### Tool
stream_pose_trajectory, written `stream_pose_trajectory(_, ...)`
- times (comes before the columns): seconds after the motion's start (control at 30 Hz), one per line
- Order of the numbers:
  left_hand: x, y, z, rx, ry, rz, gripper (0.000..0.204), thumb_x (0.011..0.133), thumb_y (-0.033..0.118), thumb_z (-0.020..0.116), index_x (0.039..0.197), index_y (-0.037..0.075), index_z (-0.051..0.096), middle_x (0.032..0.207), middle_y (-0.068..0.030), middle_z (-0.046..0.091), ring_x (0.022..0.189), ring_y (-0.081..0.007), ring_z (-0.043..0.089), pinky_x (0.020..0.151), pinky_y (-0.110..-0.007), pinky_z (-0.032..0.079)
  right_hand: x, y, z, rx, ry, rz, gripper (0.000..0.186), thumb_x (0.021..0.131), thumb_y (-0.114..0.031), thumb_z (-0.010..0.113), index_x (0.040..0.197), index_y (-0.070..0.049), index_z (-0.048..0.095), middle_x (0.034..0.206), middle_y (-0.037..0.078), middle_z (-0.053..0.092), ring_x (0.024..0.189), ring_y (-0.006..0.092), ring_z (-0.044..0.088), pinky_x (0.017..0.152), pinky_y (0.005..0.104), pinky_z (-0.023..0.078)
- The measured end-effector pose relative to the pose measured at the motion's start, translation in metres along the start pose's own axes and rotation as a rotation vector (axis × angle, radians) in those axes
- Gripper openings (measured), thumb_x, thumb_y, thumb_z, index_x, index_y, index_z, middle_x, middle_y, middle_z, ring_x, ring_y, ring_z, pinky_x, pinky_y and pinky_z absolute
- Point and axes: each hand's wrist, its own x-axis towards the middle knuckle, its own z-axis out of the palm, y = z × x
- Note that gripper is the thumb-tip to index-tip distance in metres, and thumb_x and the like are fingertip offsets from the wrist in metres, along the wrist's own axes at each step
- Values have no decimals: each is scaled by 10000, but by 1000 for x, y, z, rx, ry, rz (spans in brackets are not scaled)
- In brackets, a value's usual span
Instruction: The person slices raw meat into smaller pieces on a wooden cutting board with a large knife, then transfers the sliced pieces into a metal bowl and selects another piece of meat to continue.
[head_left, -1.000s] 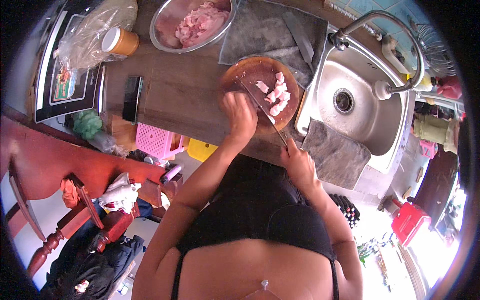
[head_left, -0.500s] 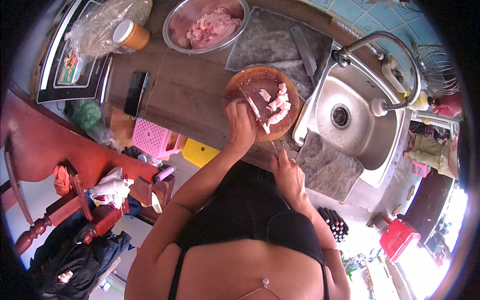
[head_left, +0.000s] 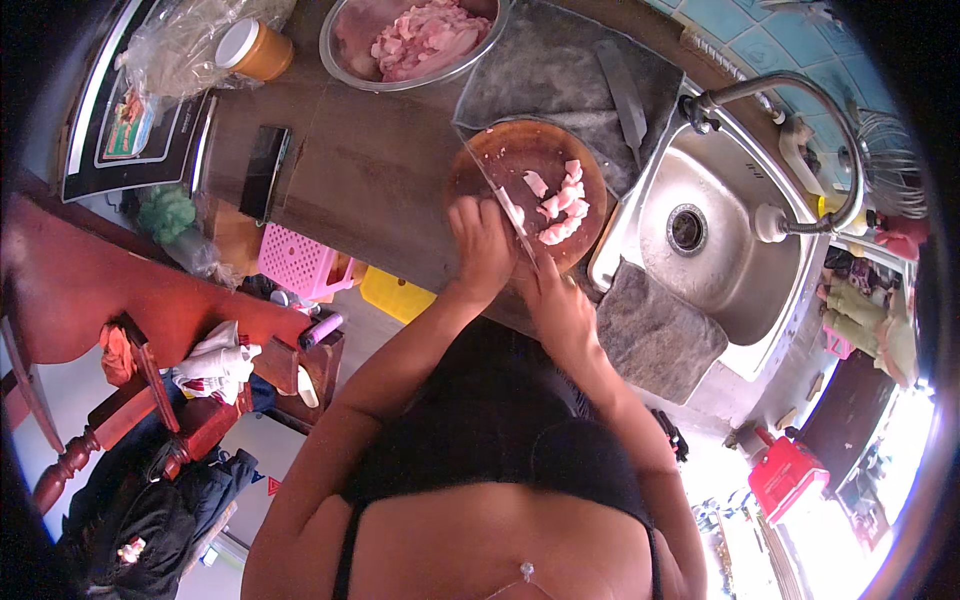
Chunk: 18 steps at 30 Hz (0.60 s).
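Observation:
A round wooden cutting board [head_left: 575,145] lies on the counter in front of me. My right hand [head_left: 560,310] grips a knife [head_left: 522,238] by its handle at the board's near edge, and the blade slants across the board to the far left. On the blade's left, my left hand [head_left: 482,245] has its fingers curled down onto raw meat, mostly hidden beneath them. A pale pink strip [head_left: 509,206] shows along the blade by my fingertips. Several cut pieces of raw meat [head_left: 565,208] lie in a curved row on the board's right side.
Behind the board stands a metal bowl [head_left: 334,62] of raw meat. A second knife [head_left: 622,95] rests on a grey cloth [head_left: 535,65]. The sink [head_left: 735,270] with its tap is at right, another grey cloth [head_left: 660,335] before it. A phone [head_left: 265,172] and a lidded jar [head_left: 258,52] sit left.
My right hand has moved forward with the knife, closer to the board and my left hand. My left hand stays in nearly the same place. The whole view has shifted slightly.

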Motion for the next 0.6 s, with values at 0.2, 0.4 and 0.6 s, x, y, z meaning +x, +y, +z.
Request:
stream_pose_trajectory(0.2,-2,-3,2,56,-10,8,144,813,87,504,903,9,423,919,-200,378,869,-377,382,758,-476,322,-35,20,-5,-75,-75,74,265,894,-253,465,1109,-99,456,682,262,596,687,445,595,611,545,480)
stream_pose_trajectory(0.4,2,5,5,-24,63,41,125,806,65,498,879,6,417,908,-202,380,874,-377,384,754,-481,320,37,-5,8,-11,11,-34,237,886,-247,473,1059,-85,463,693,269,595,686,437,599,599,541,482)
stream_pose_trajectory(0.6,3,2,2,61,30,18,169,750,-1,511,892,-4,420,959,-215,404,913,-391,406,798,-492,341,-29,37,5,-139,49,0,167,883,-256,494,971,-116,472,683,231,619,611,401,620,536,508,516)
